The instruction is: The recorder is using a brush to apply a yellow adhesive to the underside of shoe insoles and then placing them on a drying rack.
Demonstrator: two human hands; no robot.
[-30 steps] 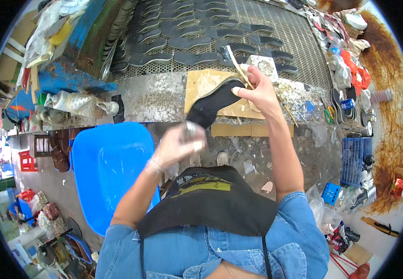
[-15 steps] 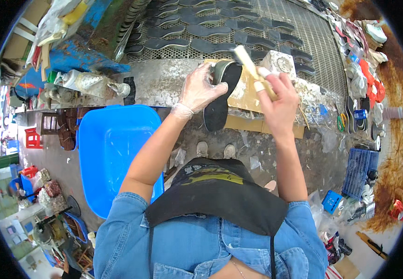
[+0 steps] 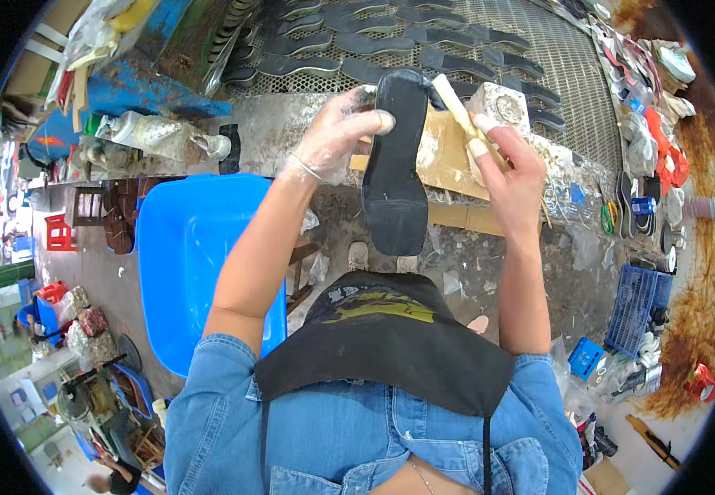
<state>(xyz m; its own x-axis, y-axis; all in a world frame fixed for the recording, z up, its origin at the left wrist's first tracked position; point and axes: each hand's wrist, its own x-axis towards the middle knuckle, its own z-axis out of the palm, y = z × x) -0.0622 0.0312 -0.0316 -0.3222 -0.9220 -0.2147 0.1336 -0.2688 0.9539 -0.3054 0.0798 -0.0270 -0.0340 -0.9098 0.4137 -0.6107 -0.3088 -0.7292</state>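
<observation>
My left hand (image 3: 334,134), in a thin clear plastic glove, grips a black shoe sole (image 3: 396,157) by its upper part. The thumb lies on the sole's flat face and the other fingers are behind it. The sole hangs lengthwise toward me, past the bench's near edge. In my right hand (image 3: 512,169), white covers sit on the thumb and a fingertip. It pinches a pale-handled brush (image 3: 457,106), whose far end is close to the sole's right edge; whether they touch I cannot tell. Below the brush lies glue-stained cardboard (image 3: 448,157).
Rows of dark soles (image 3: 374,44) lie on a metal mesh (image 3: 564,62) beyond the bench. A white-crusted square container (image 3: 502,106) stands behind my right hand. A blue tub (image 3: 201,272) is at left, a coated bottle (image 3: 159,139) above it. Scissors (image 3: 607,216) lie right.
The sole has turned its flat black face toward me and come slightly nearer. My right hand and the brush have shifted a little right.
</observation>
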